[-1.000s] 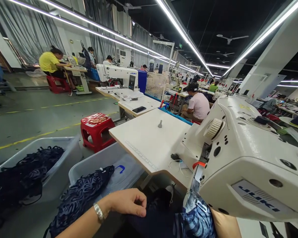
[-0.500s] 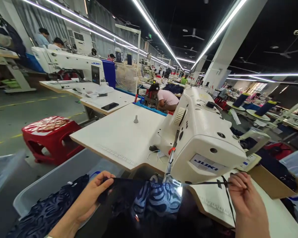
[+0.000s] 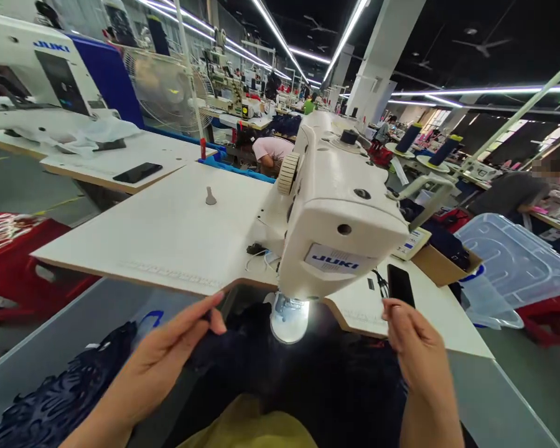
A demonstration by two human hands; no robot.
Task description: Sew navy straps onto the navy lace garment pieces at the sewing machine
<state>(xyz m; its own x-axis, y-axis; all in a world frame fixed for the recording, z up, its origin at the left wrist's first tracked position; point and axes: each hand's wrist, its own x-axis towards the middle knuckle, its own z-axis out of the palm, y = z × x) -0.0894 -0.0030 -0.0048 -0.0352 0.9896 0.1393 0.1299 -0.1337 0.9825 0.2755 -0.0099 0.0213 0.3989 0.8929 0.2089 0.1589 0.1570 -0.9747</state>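
Observation:
My left hand [image 3: 175, 345] is left of the needle area, thumb and fingers closing on the edge of a dark navy cloth [image 3: 242, 336]. That cloth runs under the head of the white sewing machine [image 3: 340, 230] and hangs down over my lap, where shadow hides its shape. At the right, my right hand [image 3: 413, 339] is pinched shut by the table edge. A thin black cord [image 3: 381, 285] reaches its fingertips, but what they grip is too small to make out. Just behind it lies a black phone [image 3: 400, 286]. The lamp lights a clear guard [image 3: 289, 320] at the needle.
On the table [image 3: 149, 230] lies a small grey metal piece [image 3: 211, 196]. Another phone [image 3: 137, 173] rests on the neighbouring table. Patterned navy fabric [image 3: 65, 392] fills a bin at lower left. A cardboard box [image 3: 441, 264] and a clear bin [image 3: 513, 255] stand right; a person bends over beyond.
My view has shifted right and down. The narrow dark band stretched to my right hand no longer shows, nor the lit blue-patterned fabric. The phone by my right hand has come into view.

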